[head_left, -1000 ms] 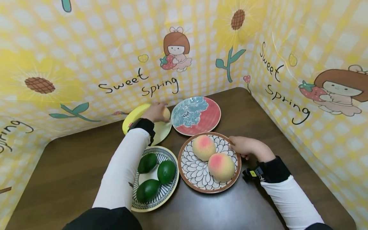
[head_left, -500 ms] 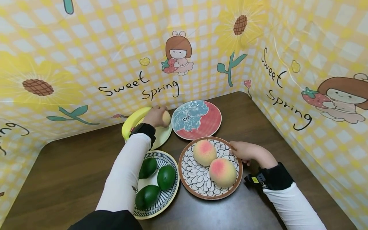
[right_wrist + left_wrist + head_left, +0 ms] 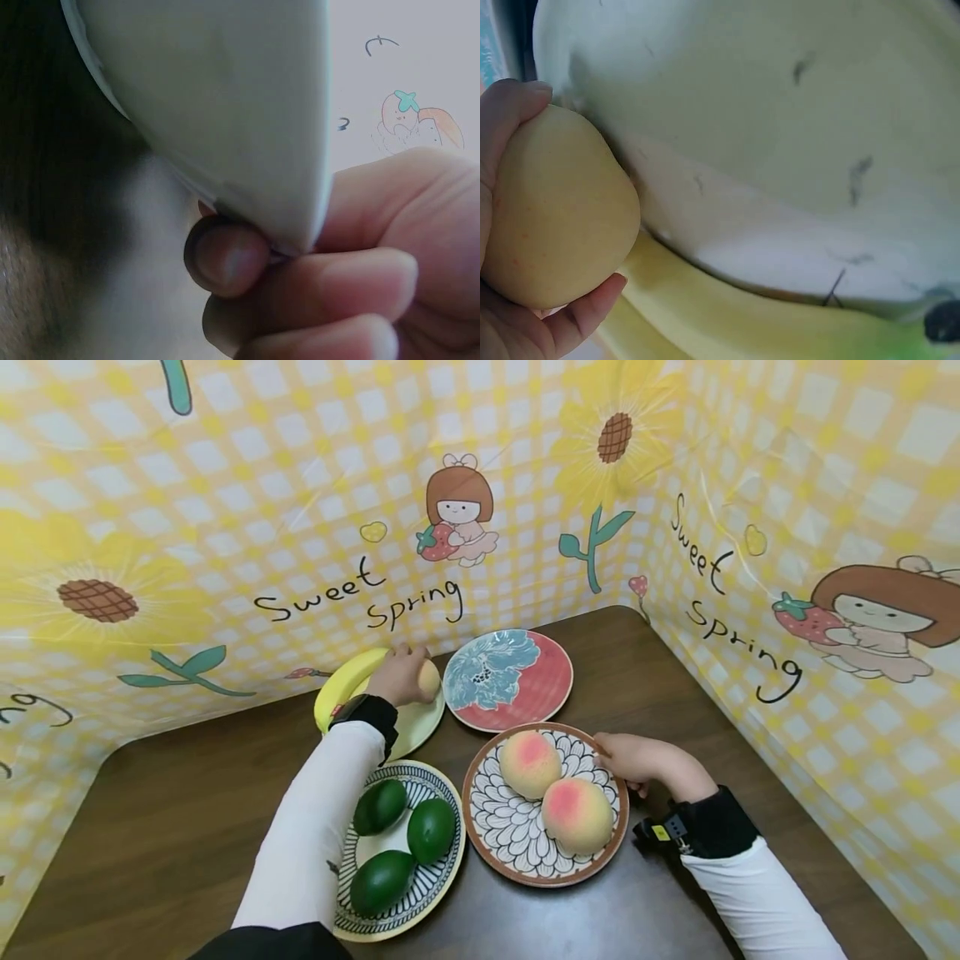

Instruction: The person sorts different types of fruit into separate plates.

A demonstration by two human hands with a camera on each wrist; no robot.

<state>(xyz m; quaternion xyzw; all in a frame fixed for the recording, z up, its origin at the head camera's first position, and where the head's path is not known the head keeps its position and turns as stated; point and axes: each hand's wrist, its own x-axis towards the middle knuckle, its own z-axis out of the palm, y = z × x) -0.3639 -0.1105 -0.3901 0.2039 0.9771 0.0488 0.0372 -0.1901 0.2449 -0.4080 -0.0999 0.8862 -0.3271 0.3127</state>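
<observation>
My left hand (image 3: 399,678) grips a peach (image 3: 429,680) at the right side of a pale green plate (image 3: 417,727). In the left wrist view, fingers and thumb curl round this peach (image 3: 562,202), right beside yellow bananas (image 3: 727,296). Those bananas (image 3: 341,689) lie along the plate's far left side. My right hand (image 3: 651,762) pinches the right rim of a petal-patterned plate (image 3: 501,820) with a brown edge. Two peaches (image 3: 577,814) sit on it. The right wrist view shows fingers (image 3: 229,259) at the rim of the plate's pale underside (image 3: 232,112).
Front left, partly under my left forearm, stands a black-and-white patterned plate (image 3: 450,877) with three green fruits (image 3: 431,831). Behind is a red and blue flower plate (image 3: 543,685). Yellow checked cloth walls (image 3: 300,510) border the wooden table (image 3: 165,827) at back and right.
The whole scene has shifted slightly lower in the head view. My left hand stays on its peach and my right hand stays on the plate's rim.
</observation>
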